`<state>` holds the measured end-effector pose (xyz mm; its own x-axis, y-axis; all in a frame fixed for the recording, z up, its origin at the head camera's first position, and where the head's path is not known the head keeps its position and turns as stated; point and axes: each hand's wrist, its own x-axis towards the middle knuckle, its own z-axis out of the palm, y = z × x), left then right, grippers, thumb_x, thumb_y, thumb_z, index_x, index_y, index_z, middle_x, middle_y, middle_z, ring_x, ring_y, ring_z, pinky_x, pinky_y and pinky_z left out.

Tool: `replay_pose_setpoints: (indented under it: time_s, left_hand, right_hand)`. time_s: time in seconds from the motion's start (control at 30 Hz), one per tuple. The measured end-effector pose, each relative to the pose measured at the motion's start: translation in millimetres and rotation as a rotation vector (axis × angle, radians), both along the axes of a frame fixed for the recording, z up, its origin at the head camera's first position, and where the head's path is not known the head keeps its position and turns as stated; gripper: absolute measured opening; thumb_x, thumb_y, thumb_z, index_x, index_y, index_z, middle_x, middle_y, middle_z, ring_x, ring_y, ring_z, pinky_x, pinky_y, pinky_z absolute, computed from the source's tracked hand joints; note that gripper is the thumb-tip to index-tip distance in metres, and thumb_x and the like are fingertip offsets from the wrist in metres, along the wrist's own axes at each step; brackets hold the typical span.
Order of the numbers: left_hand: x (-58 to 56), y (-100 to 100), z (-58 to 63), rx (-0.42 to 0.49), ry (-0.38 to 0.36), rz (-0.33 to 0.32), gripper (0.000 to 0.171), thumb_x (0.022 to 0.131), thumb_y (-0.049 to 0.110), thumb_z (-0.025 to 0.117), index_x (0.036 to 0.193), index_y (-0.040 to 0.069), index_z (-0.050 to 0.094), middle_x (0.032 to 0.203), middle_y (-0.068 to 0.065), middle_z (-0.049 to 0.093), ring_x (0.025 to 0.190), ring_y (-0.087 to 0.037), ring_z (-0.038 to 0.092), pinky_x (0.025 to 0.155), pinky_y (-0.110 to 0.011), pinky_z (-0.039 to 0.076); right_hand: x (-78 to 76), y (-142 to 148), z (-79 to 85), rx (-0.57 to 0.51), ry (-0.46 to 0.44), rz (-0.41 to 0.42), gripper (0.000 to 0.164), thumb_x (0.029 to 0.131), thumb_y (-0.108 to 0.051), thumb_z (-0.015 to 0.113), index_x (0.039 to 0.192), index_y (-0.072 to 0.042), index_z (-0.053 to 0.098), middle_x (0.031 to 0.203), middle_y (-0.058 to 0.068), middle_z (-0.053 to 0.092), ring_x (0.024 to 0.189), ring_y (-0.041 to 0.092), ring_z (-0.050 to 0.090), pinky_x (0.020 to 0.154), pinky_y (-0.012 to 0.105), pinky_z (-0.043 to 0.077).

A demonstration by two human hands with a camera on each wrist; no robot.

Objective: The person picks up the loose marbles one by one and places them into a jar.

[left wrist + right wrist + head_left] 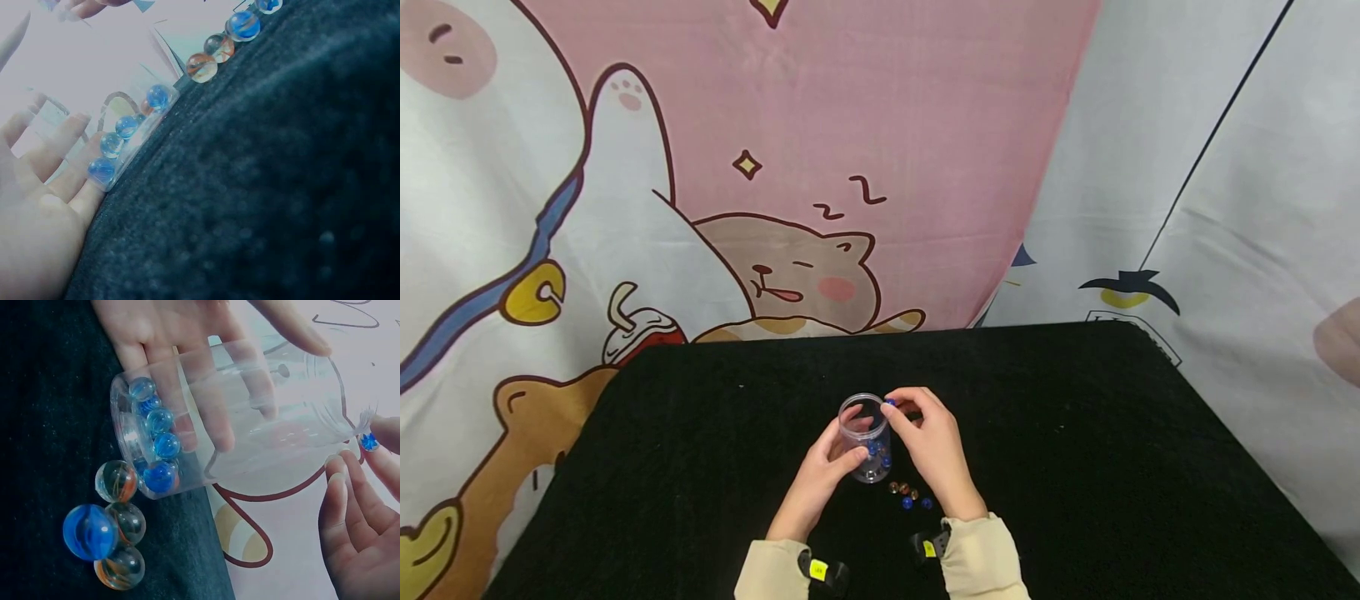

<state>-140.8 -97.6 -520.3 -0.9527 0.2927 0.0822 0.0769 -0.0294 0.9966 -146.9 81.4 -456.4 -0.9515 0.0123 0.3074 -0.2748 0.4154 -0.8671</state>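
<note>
My left hand holds a clear plastic jar, its fingers wrapped behind the wall and the thumb on the near side. The jar stands upright with its mouth uncovered. Several marbles, mostly blue, lie on its bottom; the blue marbles show best in the right wrist view. At the jar's rim, my right hand pinches a single blue marble between thumb and fingertip. Beside the jar's base, on the black cloth, sit loose marbles: clear ones with orange swirls and blue ones.
A black cloth covers the table. Behind it hangs a printed curtain with cartoon animals on pink and white. Dark wrist cameras are strapped over the cream sleeves.
</note>
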Motion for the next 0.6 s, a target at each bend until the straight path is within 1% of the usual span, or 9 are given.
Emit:
replay_pose_setpoints:
  time_s: [0.37,0.6]
  left_hand:
    - [-0.7,-0.4,0.1,0.010,-0.004,-0.005,0.052,0.087,0.030,0.056,0.135,0.033,0.034,0.133,-0.001,0.044,0.121,-0.020,0.041,0.097,-0.054,0.028]
    - [-0.8,0.5,0.7,0.012,-0.014,-0.011,0.054,0.087,0.028,0.057,0.135,0.031,0.033,0.133,-0.002,0.043,0.121,-0.019,0.041,0.098,-0.052,0.029]
  right_hand:
    - [0.5,0.6,1.0,-0.005,-0.004,0.031,0.016,0.083,-0.042,0.058,0.095,-0.032,0.061,0.095,-0.014,0.054,0.085,0.007,0.051,0.069,0.031,0.045]
    - [1.1,-1.0,1.5,-0.002,0.006,0.083,0.016,0.083,-0.043,0.057,0.094,-0.033,0.063,0.097,-0.015,0.054,0.085,0.005,0.053,0.069,0.031,0.047]
